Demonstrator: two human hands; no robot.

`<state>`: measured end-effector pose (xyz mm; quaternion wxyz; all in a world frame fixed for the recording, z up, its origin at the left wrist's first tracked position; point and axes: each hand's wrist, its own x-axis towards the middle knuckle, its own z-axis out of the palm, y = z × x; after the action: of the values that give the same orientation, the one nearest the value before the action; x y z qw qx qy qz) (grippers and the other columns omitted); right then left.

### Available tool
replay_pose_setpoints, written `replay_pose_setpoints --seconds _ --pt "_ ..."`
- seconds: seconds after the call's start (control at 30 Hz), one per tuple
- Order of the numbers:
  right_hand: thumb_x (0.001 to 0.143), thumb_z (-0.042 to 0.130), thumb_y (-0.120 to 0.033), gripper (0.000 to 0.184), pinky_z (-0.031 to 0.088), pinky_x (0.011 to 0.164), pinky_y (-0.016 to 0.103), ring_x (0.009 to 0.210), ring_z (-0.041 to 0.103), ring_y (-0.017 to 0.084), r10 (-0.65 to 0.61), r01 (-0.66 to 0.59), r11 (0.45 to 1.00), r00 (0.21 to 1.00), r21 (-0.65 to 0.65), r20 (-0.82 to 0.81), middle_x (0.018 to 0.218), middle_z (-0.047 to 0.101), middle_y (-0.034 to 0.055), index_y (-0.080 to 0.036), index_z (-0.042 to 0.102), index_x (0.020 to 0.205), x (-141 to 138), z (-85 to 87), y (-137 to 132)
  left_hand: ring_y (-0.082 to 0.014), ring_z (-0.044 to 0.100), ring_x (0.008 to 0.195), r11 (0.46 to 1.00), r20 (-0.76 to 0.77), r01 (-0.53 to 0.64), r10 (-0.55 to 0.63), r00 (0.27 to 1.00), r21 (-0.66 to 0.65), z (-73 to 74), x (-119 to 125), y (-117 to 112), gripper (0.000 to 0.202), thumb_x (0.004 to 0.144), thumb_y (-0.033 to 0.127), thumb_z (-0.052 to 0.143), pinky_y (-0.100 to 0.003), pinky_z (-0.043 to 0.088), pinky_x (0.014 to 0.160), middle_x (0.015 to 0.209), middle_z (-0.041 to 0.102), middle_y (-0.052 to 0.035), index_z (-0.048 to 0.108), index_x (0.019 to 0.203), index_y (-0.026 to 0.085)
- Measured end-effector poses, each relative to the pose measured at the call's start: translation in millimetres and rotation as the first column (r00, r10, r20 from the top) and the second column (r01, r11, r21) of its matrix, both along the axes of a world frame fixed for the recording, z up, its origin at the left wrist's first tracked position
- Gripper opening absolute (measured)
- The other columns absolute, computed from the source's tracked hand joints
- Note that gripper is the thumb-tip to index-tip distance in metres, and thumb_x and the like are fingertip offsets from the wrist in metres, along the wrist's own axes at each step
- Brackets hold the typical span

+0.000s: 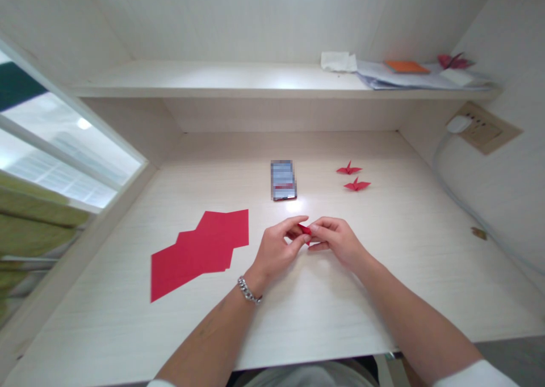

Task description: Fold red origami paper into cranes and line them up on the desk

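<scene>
Say the small folded red paper is the middle of a clock. It is held up between two hands, over the near half of the desk. The left hand comes in from 7 o'clock, and its grip pinches the red paper between the thumb and a finger. The right hand comes in from 4 o'clock, and its grip pinches the other side of the same paper. The fingers hide most of it, so I cannot tell its shape. A silver bracelet is around the left wrist.

At 9 o'clock, flat red sheets lie partly on top of each other. At 11 o'clock there is a phone with a lit screen, too blurry to read. At 1 o'clock, two red paper birds sit near each other with their wings out.

A long shelf runs across at 12 o'clock. Its 1 o'clock end has white papers with a flat orange thing on top. At 2 o'clock, a white plug is in the wall socket.
</scene>
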<state>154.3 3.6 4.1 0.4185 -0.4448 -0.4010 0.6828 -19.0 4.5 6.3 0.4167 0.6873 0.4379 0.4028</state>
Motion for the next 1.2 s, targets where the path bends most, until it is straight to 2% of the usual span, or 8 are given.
replay_pose_setpoints --seconds 0.27,0.5,0.67,0.9,1.03,1.2 --pt "0.071 0.075 -0.034 0.022 0.057 0.07 0.034 0.078 0.069 0.019 0.038 -0.042 0.996 0.998 -0.077 -0.057 0.078 0.072 0.0067 -0.015 0.069 0.08 2.5 0.2 0.9 -0.0139 0.067 0.075 0.997 -0.068 0.025 -0.02 0.997 0.067 -2.2 -1.8 0.2 0.041 0.081 0.015 0.063 -0.027 0.055 0.075 0.088 0.072 -0.0037 0.06 0.121 0.02" --pt "0.069 0.076 -0.035 0.023 0.057 0.071 0.035 0.078 0.068 0.019 0.024 -0.026 0.996 0.999 -0.086 -0.025 0.077 0.072 0.0062 -0.015 0.07 0.079 1.8 1.9 0.4 -0.0146 0.067 0.077 0.994 -0.094 0.029 -0.019 0.995 0.103 -4.1 -2.6 0.5 0.042 0.08 0.015 0.064 -0.029 0.055 0.077 0.091 0.072 -0.0043 0.06 0.122 0.021" --pt "0.069 0.075 -0.042 0.029 0.057 0.068 0.035 0.076 0.068 0.019 -0.019 0.02 0.999 0.999 -0.03 0.039 0.077 0.071 0.0048 -0.016 0.068 0.079 -1.6 2.6 -1.6 -0.0148 0.068 0.078 0.997 -0.09 0.012 -0.005 0.996 0.072 -4.2 -2.4 1.9 0.04 0.082 0.018 0.063 -0.029 0.055 0.077 0.091 0.072 -0.0045 0.059 0.122 0.021" --pt "0.073 0.07 -0.048 0.033 0.057 0.067 0.032 0.071 0.065 0.016 -0.059 0.048 0.994 0.991 0.094 0.119 0.076 0.069 0.0037 -0.016 0.067 0.081 -5.7 -6.2 -1.5 -0.0148 0.068 0.076 0.999 -0.045 -0.016 0.018 0.999 0.047 -4.5 0.5 2.9 0.035 0.082 0.02 0.062 -0.027 0.056 0.075 0.088 0.072 -0.0038 0.062 0.117 0.02" --pt "0.071 0.072 -0.046 0.031 0.056 0.067 0.033 0.071 0.065 0.017 -0.067 0.06 0.996 0.992 0.07 0.105 0.075 0.069 0.0035 -0.017 0.069 0.08 -5.9 -5.0 -1.0 -0.0153 0.068 0.076 0.999 -0.032 -0.014 0.015 0.999 0.045 -3.9 0.3 2.5 0.035 0.082 0.021 0.063 -0.028 0.056 0.075 0.088 0.072 -0.0045 0.062 0.116 0.019" --pt "0.065 0.078 -0.04 0.027 0.056 0.07 0.034 0.071 0.065 0.018 -0.074 0.075 0.997 0.994 -0.007 0.081 0.072 0.069 0.003 -0.016 0.071 0.074 -4.4 4.4 -1.7 -0.0157 0.068 0.078 0.999 -0.024 0.01 -0.009 1.0 0.046 -3.8 0.4 0.8 0.036 0.082 0.021 0.064 -0.029 0.056 0.076 0.09 0.072 -0.0049 0.062 0.118 0.02"
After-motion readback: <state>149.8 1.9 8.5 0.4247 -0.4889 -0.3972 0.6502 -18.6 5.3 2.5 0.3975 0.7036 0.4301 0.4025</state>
